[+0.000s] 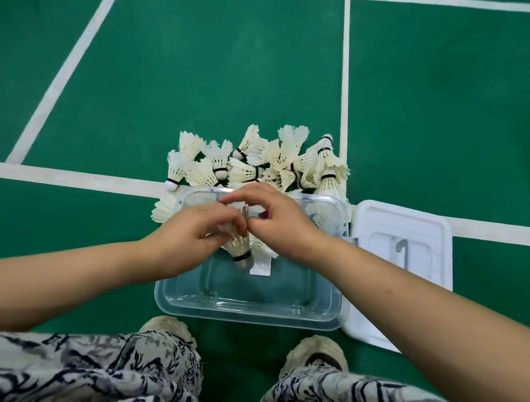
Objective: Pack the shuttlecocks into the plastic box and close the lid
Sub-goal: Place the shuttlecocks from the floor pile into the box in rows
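Green court floor (179,68) with white lines; clear plastic box (247,311) on it, lid (403,223) beside, shuttlecocks (261,160) piled behind. Left hand (197,236) grip holds a shuttlecock (240,247), right hand (274,221) grip pinched, can't tell on what

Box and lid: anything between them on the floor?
Nothing. In the head view the lid lies right beside the plastic box, on its right, their edges about touching, with no shuttlecock between.

Green court floor, white lines, shoes

Court floor (205,78) fills the view; white lines (62,174) cross it; beige shoes (317,355) at 6 o'clock beneath patterned trousers (72,374).
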Available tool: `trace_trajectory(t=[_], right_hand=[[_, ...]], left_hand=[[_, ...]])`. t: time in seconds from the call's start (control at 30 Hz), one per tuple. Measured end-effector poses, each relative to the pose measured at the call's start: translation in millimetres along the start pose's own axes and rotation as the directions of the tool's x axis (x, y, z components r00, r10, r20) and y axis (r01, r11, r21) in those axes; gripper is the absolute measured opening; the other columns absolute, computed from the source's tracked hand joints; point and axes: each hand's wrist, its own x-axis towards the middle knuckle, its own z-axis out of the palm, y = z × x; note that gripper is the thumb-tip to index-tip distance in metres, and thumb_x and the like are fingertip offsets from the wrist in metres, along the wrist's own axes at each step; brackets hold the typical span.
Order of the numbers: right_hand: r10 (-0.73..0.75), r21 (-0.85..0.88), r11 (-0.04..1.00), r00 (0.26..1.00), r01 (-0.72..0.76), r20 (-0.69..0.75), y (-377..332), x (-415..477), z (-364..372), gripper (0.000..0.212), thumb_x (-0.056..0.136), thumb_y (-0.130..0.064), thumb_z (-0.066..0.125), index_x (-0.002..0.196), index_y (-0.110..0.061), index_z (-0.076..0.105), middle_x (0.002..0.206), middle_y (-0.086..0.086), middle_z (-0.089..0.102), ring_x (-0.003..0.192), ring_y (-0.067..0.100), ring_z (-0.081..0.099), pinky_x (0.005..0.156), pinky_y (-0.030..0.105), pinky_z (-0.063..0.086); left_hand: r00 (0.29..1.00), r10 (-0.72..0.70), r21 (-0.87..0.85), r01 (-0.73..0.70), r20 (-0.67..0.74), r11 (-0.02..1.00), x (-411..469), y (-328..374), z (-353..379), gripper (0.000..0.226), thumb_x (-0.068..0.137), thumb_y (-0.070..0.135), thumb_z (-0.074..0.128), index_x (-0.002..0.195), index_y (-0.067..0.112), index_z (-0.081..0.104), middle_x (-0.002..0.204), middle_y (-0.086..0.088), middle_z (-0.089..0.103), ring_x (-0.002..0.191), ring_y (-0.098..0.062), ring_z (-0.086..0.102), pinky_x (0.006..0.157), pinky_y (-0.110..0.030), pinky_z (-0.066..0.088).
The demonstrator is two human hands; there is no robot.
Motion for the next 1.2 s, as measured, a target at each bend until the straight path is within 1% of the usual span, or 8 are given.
trace_trajectory(t=[0.17,0.27,0.43,0.63,0.73,0.87,1.03,1.2], right_hand=[[0.005,-0.027,1.000,1.000,-0.006,-0.011,8,-6,-13,0.023,0.082,-0.011,0.060,0.100,-0.024,0.068,0.098,-0.016,0.058,0.100,0.002,0.051,0.079,0.010,0.035],[0.011,0.034,0.999,0.999,-0.010,-0.033,12,-8,-14,0.021,0.082,-0.012,0.061,0.091,-0.031,0.063,0.087,-0.024,0.056,0.094,0.001,0.052,0.078,0.015,0.037],[0.001,0.054,0.999,1.000,0.000,-0.022,19,-10,-18,0.014,0.082,-0.022,0.069,0.077,-0.034,0.062,0.085,-0.018,0.058,0.094,0.009,0.056,0.080,0.023,0.039],[0.023,0.031,0.999,0.999,-0.022,-0.031,22,-20,-31,0.012,0.080,-0.019,0.071,0.072,-0.027,0.066,0.067,-0.016,0.058,0.061,-0.006,0.051,0.061,0.010,0.039],[-0.004,-0.249,0.968,0.995,-0.022,-0.104,19,-22,-40,0.012,0.083,-0.023,0.063,0.072,-0.026,0.061,0.063,-0.013,0.055,0.062,0.002,0.051,0.057,0.018,0.036],[-0.029,-0.787,0.615,0.997,-0.037,-0.069,29,-25,-32,0.018,0.090,-0.020,0.043,0.086,-0.014,0.059,0.089,0.007,0.065,0.076,0.027,0.054,0.060,0.028,0.031],[0.144,-0.880,0.464,0.989,-0.103,-0.040,44,-21,-20,0.019,0.089,-0.005,0.045,0.102,-0.007,0.058,0.102,0.009,0.065,0.092,0.030,0.062,0.063,0.029,0.036],[0.234,-0.810,0.546,0.967,-0.216,-0.100,55,-15,-20,0.018,0.086,0.000,0.044,0.099,-0.004,0.057,0.097,0.014,0.065,0.077,0.030,0.054,0.062,0.029,0.039]], left_hand=[[0.998,0.062,0.036,-0.062,0.002,0.997,-3,10,1,0.030,0.076,0.022,0.048,0.097,0.044,0.050,0.098,0.039,0.055,0.085,0.006,0.054,0.073,-0.005,0.039],[0.997,0.037,-0.014,-0.038,-0.073,0.999,-3,10,2,0.033,0.070,0.036,0.044,0.099,0.050,0.045,0.092,0.020,0.063,0.076,-0.006,0.057,0.072,-0.021,0.045],[0.997,0.023,-0.085,-0.030,-0.079,0.996,-1,8,6,0.044,0.066,0.037,0.048,0.105,0.057,0.042,0.077,0.011,0.058,0.066,-0.006,0.053,0.066,-0.024,0.043],[0.991,0.007,-0.105,-0.021,-0.133,0.994,2,2,6,0.044,0.065,0.036,0.048,0.106,0.050,0.044,0.105,0.014,0.057,0.101,0.000,0.053,0.092,-0.023,0.045],[0.984,-0.033,-0.131,0.009,-0.177,0.991,2,1,3,0.045,0.063,0.037,0.046,0.106,0.048,0.043,0.115,0.012,0.055,0.111,0.003,0.049,0.093,-0.022,0.042],[0.985,-0.044,-0.125,0.023,-0.169,0.992,0,-1,3,0.044,0.063,0.037,0.046,0.106,0.048,0.043,0.114,0.014,0.055,0.109,0.003,0.049,0.091,-0.022,0.042],[0.984,-0.067,-0.142,0.044,-0.164,0.989,-2,-1,1,0.044,0.063,0.038,0.046,0.106,0.048,0.043,0.109,0.013,0.056,0.106,0.003,0.050,0.088,-0.022,0.042],[0.980,-0.095,-0.165,0.066,-0.174,0.984,-4,-3,0,0.044,0.063,0.040,0.047,0.104,0.052,0.042,0.104,0.016,0.056,0.102,0.002,0.051,0.086,-0.023,0.043]])
